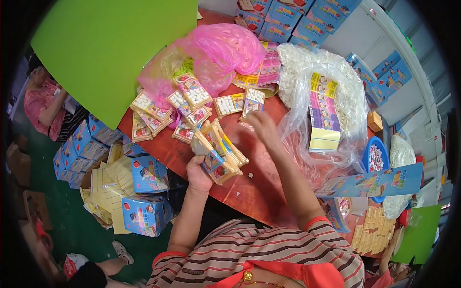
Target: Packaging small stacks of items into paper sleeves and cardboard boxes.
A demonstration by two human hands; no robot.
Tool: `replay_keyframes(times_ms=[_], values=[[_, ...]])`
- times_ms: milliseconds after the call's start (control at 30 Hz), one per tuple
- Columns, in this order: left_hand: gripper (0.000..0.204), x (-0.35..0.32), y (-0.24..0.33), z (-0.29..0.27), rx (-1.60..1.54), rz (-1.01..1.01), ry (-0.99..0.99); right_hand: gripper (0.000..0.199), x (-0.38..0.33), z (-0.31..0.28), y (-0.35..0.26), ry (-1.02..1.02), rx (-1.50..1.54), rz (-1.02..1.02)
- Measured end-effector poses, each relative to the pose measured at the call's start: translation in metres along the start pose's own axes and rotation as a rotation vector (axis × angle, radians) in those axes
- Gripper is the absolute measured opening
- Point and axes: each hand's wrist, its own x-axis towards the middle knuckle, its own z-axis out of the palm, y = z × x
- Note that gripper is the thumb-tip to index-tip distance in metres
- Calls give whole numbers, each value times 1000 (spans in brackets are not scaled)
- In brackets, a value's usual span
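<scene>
My left hand is closed around a stack of small wooden-framed trays with printed colourful card faces, tilted toward the right. My right hand reaches forward over the table, its fingers blurred, at the near end of a wooden-framed tray filled with small white pieces. Whether the fingers grip that tray I cannot tell. Another such tray lies just left of it. More framed trays are heaped farther left, some overlapping. A small white cube lies on the red table near me.
A pink plastic bag lies behind the heap. At right, a clear bag of white pieces carries printed card sheets. Blue boxes stand at lower left; a blue basin sits far right. Another person is at left.
</scene>
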Motion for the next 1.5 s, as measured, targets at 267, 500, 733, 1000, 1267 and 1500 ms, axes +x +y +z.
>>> replay_keyframes(times_ms=[267,500,733,1000,1267,1500], values=[[51,82,-20,24,43,-120,-52,59,58,1,78,363,-638,304],[51,121,-37,23,113,-302,81,35,60,-2,86,283,154,222],[59,79,-14,21,25,-274,-117,26,9,-14,17,242,527,9],[70,25,-7,23,131,-196,-136,26,-70,4,-3,28,230,-12],[70,-23,-31,44,583,95,-116,78,-125,-21,-10,-182,398,-223],[56,-41,-48,38,1005,85,-309,95,-136,15,26,-86,97,-401]])
